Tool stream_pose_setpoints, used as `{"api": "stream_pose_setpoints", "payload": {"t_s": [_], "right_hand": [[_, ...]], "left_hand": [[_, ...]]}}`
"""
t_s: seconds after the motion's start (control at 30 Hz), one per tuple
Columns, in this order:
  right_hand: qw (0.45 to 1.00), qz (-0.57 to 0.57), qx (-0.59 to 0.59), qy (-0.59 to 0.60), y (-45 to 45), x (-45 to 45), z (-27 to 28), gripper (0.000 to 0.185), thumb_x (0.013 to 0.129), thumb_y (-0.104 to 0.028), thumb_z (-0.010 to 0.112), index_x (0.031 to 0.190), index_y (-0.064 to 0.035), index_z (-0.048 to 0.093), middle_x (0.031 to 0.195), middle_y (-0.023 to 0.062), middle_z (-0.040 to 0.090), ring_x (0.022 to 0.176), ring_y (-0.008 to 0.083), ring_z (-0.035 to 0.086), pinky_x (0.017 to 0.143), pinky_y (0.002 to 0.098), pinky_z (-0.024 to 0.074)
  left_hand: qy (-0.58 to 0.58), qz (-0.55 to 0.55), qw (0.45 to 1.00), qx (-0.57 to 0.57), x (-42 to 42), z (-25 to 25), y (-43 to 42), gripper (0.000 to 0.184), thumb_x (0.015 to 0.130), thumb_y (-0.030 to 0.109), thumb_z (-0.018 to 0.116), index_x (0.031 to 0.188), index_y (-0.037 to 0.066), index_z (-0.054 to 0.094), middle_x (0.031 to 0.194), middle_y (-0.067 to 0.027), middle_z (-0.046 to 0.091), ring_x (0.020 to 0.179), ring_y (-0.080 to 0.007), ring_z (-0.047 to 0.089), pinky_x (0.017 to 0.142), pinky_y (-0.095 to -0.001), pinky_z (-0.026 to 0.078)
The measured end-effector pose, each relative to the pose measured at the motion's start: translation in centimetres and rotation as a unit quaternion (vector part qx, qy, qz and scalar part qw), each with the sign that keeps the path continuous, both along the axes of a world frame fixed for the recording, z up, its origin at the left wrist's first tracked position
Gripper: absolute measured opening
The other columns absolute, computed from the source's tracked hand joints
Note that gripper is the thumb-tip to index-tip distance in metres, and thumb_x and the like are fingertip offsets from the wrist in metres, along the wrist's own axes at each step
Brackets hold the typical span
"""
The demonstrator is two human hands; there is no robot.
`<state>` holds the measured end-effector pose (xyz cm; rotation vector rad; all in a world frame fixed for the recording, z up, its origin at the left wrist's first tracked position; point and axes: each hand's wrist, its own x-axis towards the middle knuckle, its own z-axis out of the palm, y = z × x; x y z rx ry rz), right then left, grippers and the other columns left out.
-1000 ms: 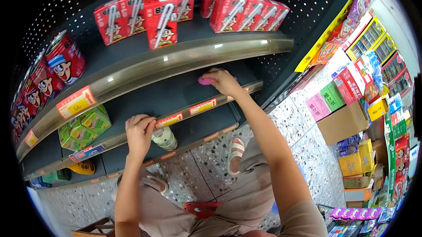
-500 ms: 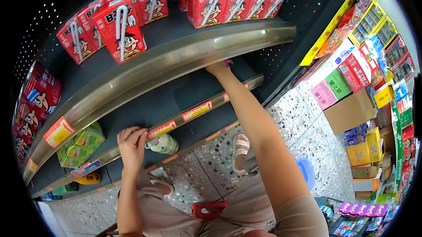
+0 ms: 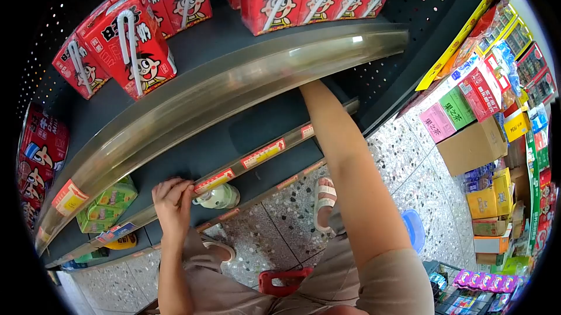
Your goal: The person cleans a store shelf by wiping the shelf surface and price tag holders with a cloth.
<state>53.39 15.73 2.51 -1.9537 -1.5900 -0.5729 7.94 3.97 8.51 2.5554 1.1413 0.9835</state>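
My left hand point(image 3: 173, 201) grips the front edge of the middle shelf point(image 3: 175, 163), its fingers curled over the rail just left of a red and yellow price label point(image 3: 214, 181). Beneath that label, on the lower shelf, is a pale bottle point(image 3: 221, 197). My right forearm point(image 3: 334, 122) reaches in under the upper shelf's clear rail point(image 3: 263, 63); the right hand is hidden behind it, and so is anything in it. Green packs point(image 3: 111, 205) stand on the middle shelf, left of my left hand.
Red drink cartons point(image 3: 131, 46) and red cans point(image 3: 40, 157) stand on the upper shelf. Below me are a red stool point(image 3: 280, 281) and a blue basin point(image 3: 414, 229). Cardboard boxes point(image 3: 474, 146) and packaged goods are stacked at the right.
My right hand, earlier seen on the middle shelf with a pink cloth, has gone deeper under the upper shelf and out of sight. The view has moved closer to the cartons. My left hand still holds the rail.
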Motion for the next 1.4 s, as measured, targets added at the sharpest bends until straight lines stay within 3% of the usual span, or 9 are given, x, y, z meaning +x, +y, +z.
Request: {"api": "stream_pose_setpoints", "payload": {"t_s": [0.63, 0.77, 0.93, 1.0, 1.1, 1.27, 1.4], "right_hand": [[0.995, -0.037, -0.093, 0.019, -3.2, 2.4, 1.7, 0.041, 0.09, -0.009, 0.051, 0.13, -0.0059, 0.054, 0.124, 0.0189, 0.058, 0.115, 0.0332, 0.054, 0.096, 0.0426, 0.0441], [0.979, -0.048, -0.186, 0.074, -5.8, 2.2, 3.9, 0.041, 0.089, -0.007, 0.051, 0.13, -0.0057, 0.054, 0.122, 0.0186, 0.059, 0.113, 0.0326, 0.056, 0.095, 0.0421, 0.0453], [0.925, -0.016, -0.301, 0.231, -9.7, 0.7, 7.3, 0.042, 0.089, -0.006, 0.052, 0.13, -0.0055, 0.054, 0.121, 0.0182, 0.06, 0.111, 0.0319, 0.057, 0.093, 0.0415, 0.0469], [0.893, 0.015, -0.321, 0.316, -11.3, -0.2, 8.4, 0.042, 0.084, 0.001, 0.053, 0.125, -0.005, 0.059, 0.112, 0.0165, 0.064, 0.104, 0.0299, 0.061, 0.086, 0.0376, 0.0505], [0.892, 0.143, -0.293, 0.313, -13.4, -0.3, 8.8, 0.044, 0.074, 0.009, 0.054, 0.112, -0.0062, 0.069, 0.102, 0.0144, 0.067, 0.097, 0.0279, 0.063, 0.082, 0.0327, 0.0519], [0.893, 0.231, -0.312, 0.229, -15.2, 0.4, 8.7, 0.047, 0.062, 0.008, 0.055, 0.1, -0.0104, 0.075, 0.1, 0.0132, 0.068, 0.098, 0.0278, 0.063, 0.089, 0.0316, 0.0491], [0.865, 0.231, -0.359, 0.264, -16.1, -0.2, 9.6, 0.045, 0.058, 0.01, 0.053, 0.094, -0.005, 0.075, 0.1, 0.0104, 0.066, 0.096, 0.0254, 0.06, 0.09, 0.0283, 0.046]], "left_hand": [[-0.023, -0.018, 1.0, 0.0, -0.4, 0.0, 0.2, 0.009, 0.078, 0.009, 0.071, 0.086, 0.004, 0.071, 0.087, -0.0083, 0.065, 0.082, -0.0266, 0.059, 0.082, -0.0381, 0.041], [-0.029, -0.022, 0.999, -0.008, -0.3, 0.1, 0.2, 0.01, 0.078, 0.009, 0.07, 0.086, 0.004, 0.071, 0.087, -0.0086, 0.065, 0.082, -0.0276, 0.059, 0.082, -0.0384, 0.041], [-0.036, -0.025, 0.999, -0.021, -0.4, 0.3, 0.0, 0.009, 0.08, 0.009, 0.068, 0.086, 0.002, 0.071, 0.087, -0.01, 0.065, 0.083, -0.0275, 0.059, 0.082, -0.0378, 0.04], [-0.037, -0.025, 0.999, -0.018, -0.4, 0.2, 0.0, 0.009, 0.08, 0.009, 0.068, 0.086, 0.002, 0.071, 0.087, -0.0101, 0.065, 0.083, -0.0275, 0.059, 0.082, -0.0379, 0.04], [-0.04, -0.027, 0.999, -0.006, -0.5, 0.1, 0.0, 0.009, 0.08, 0.009, 0.068, 0.086, 0.003, 0.071, 0.087, -0.0097, 0.065, 0.082, -0.0277, 0.059, 0.082, -0.0384, 0.04], [-0.042, -0.024, 0.999, 0.007, -0.5, -0.1, 0.0, 0.009, 0.079, 0.009, 0.069, 0.086, 0.003, 0.072, 0.085, -0.0092, 0.065, 0.081, -0.0282, 0.059, 0.081, -0.0392, 0.041], [-0.053, -0.026, 0.998, 0.016, -0.6, -0.6, 0.2, 0.009, 0.08, 0.01, 0.069, 0.085, 0.003, 0.071, 0.086, -0.0092, 0.065, 0.082, -0.0284, 0.059, 0.081, -0.0395, 0.041]]}}
